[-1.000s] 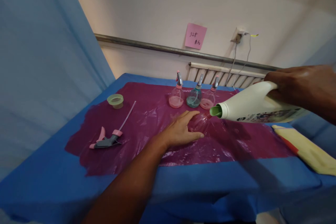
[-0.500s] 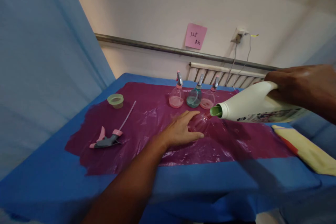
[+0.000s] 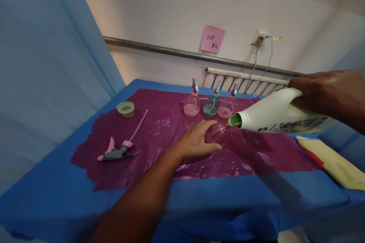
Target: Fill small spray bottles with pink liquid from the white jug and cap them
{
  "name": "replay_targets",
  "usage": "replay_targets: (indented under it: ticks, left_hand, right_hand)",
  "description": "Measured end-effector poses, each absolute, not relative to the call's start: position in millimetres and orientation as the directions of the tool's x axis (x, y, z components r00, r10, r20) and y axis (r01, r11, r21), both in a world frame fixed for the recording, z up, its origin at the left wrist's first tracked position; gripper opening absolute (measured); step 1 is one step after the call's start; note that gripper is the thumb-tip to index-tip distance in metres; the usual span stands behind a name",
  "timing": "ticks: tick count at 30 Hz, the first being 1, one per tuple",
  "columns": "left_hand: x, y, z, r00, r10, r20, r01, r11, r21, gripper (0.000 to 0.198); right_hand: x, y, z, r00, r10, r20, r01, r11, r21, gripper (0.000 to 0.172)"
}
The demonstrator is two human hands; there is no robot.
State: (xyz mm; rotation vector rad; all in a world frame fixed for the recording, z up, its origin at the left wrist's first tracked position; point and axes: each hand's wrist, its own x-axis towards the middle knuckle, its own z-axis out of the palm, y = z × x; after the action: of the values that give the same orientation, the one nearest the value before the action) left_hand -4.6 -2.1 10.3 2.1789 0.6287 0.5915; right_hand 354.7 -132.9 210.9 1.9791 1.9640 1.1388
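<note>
My left hand (image 3: 196,140) curves its thumb and fingers round a clear spray bottle body (image 3: 217,132) without its top, which tilts toward the right. In my right hand (image 3: 322,87) is the handle of a cream-coloured jug (image 3: 273,112), tipped with its green-lined spout over the bottle's mouth. Whether liquid is flowing cannot be made out. At the left lies a grey and pink trigger sprayer top (image 3: 116,152) with its thin tube pointing up. Behind it sits a translucent green cap (image 3: 126,109).
Behind my left hand stand three spray bottles: one with pink liquid (image 3: 191,108), a teal one (image 3: 211,107) and another pink one (image 3: 226,109). Purple plastic sheeting (image 3: 159,140) covers part of the blue table (image 3: 213,193). A yellow package (image 3: 330,157) lies at the right. A radiator (image 3: 242,79) is behind.
</note>
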Motion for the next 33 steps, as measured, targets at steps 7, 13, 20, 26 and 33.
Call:
replay_targets:
  ticks: [7,13,20,26,33]
  left_hand:
    - [-5.0,-3.0,12.5,0.77,0.606,0.198,0.247,-0.569,0.784,0.092]
    - [-4.8,-2.7,12.5,0.775,0.603,0.19,0.254,-0.572,0.78,0.094]
    - [-5.2,-4.3,14.9,0.772,0.606,0.192,0.245,-0.562,0.79,0.092]
    - [-4.8,-5.0,17.0,0.769,0.612,0.184,0.251,-0.555,0.793,0.09]
    - [-5.1,-4.9,15.4,0.771,0.611,0.18,0.249,-0.549,0.798,0.091]
  right_hand:
    - [355.5,-133.1,212.7,-0.141,0.913,0.384,0.806,-0.119,0.58,0.026]
    - [355.8,-132.1,211.2,-0.154,0.904,0.399,0.79,-0.129,0.599,0.028]
    - [353.5,-132.0,213.4,-0.131,0.912,0.39,0.809,-0.129,0.574,0.031]
    - [351.7,-132.2,213.4,-0.122,0.914,0.386,0.801,-0.139,0.582,0.031]
    - [354.1,-132.6,215.3,-0.108,0.92,0.376,0.808,-0.139,0.573,0.028]
